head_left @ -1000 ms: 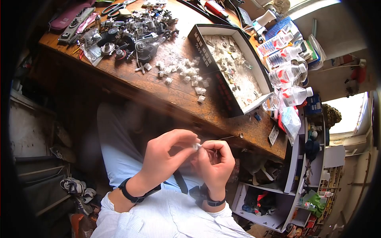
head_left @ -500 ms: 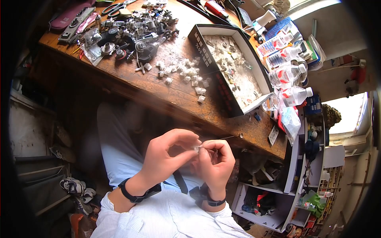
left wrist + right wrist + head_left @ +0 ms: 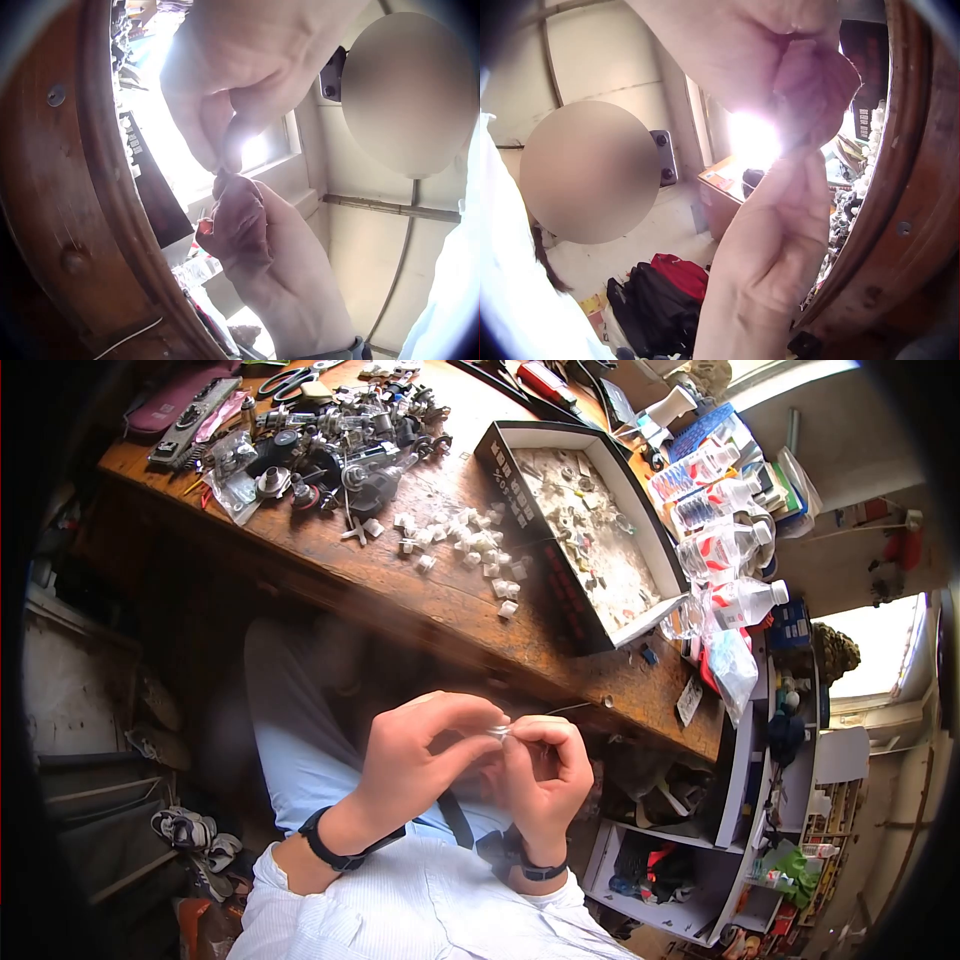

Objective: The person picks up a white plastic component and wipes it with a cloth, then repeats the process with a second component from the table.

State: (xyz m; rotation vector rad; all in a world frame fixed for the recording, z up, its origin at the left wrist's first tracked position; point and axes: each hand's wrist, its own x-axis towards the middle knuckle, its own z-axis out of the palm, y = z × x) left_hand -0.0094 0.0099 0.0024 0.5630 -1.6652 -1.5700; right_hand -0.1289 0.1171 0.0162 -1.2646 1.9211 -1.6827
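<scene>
In the head view a small whitish piece [image 3: 497, 732] sits between the fingertips of both hands, over the lap and below the table edge. My left hand [image 3: 415, 752] pinches it from the left with thumb and forefinger. My right hand [image 3: 545, 775] meets it from the other side, thumb and forefinger pinched and the remaining fingers curled in. A thin strand extends from near the right fingertips toward the table edge. Both wrist views show the left hand [image 3: 247, 75] and right hand [image 3: 802, 82] meeting at the fingertips, which hide the piece.
On the wooden table [image 3: 420, 595] lie loose white plastic pieces [image 3: 470, 535], a pile of bulbs and metal parts [image 3: 350, 445], and a black-sided box [image 3: 545, 535] holding small bits. Plastic bottles [image 3: 735, 550] line its right side. Shelves [image 3: 715, 860] stand at lower right.
Both hands stay together over the lap with only slight finger movement. The whitish piece has turned a little between the fingertips, and the thin strand has shifted.
</scene>
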